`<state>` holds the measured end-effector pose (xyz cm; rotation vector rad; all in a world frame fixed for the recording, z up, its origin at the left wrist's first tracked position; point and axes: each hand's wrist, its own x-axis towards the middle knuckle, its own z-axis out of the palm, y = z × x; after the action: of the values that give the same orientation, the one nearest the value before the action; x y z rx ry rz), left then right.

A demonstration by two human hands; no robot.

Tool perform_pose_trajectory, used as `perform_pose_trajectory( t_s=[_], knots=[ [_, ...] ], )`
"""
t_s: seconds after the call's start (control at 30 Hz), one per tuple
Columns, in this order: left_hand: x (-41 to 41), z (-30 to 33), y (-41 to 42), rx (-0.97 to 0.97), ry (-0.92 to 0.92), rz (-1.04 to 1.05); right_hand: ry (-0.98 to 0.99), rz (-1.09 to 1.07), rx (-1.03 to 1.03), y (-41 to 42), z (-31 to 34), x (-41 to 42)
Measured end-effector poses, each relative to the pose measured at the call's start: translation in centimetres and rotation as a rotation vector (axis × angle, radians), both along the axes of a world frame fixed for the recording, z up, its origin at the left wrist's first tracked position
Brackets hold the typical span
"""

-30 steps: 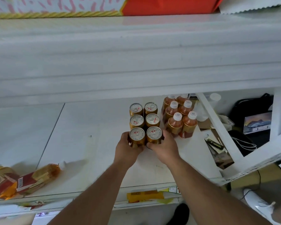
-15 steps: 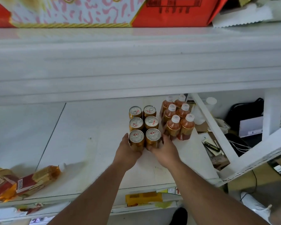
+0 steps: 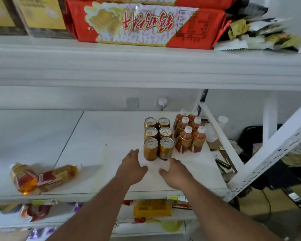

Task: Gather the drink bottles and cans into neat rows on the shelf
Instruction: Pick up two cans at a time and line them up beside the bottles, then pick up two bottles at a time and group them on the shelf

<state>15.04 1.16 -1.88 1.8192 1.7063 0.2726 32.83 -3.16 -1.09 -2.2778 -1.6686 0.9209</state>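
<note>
Several gold cans (image 3: 158,138) stand in two neat rows on the white shelf (image 3: 102,136). Right beside them stand several orange bottles with white caps (image 3: 189,134), also in two rows. Two larger bottles of amber drink lie on their sides at the shelf's front left: a round one (image 3: 23,177) and a long one (image 3: 58,175). My left hand (image 3: 131,166) hovers just in front and to the left of the cans, fingers relaxed, holding nothing. My right hand (image 3: 175,170) hovers just in front of the cans, empty too.
The upper shelf (image 3: 146,66) hangs low overhead with a red snack bag (image 3: 146,23) on it. A slanted white frame brace (image 3: 221,138) bounds the shelf's right side. Packets sit on the lower shelf (image 3: 152,207). Clutter lies behind the brace.
Both hands have let go of the two front cans and drawn back toward me. The camera has tilted up, showing more of the upper shelf.
</note>
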Motion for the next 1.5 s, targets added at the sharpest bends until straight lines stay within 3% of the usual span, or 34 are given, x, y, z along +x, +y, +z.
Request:
perform_pose_trajectory(
  t_s=[0.27, 0.47, 1.07, 1.5],
  knots=[
    [-0.7, 2.8, -5.2, 0.076, 0.067, 0.072, -0.104, 0.284, 0.135, -3.0, 1.9, -1.2],
    [-0.7, 3.9, -11.5, 0.016, 0.108, 0.129, -0.096, 0.416, 0.099, -6.8, 2.8, -0.9],
    [-9.8, 4.5, -24.4, 0.024, 0.072, 0.394, 0.073, 0.585, 0.123, -15.0, 3.4, -10.9],
    [-22.4, 3.8, -27.9, 0.029, -0.013, 0.445, 0.024, 0.586, 0.057, -18.7, 3.3, -23.7]
  ],
)
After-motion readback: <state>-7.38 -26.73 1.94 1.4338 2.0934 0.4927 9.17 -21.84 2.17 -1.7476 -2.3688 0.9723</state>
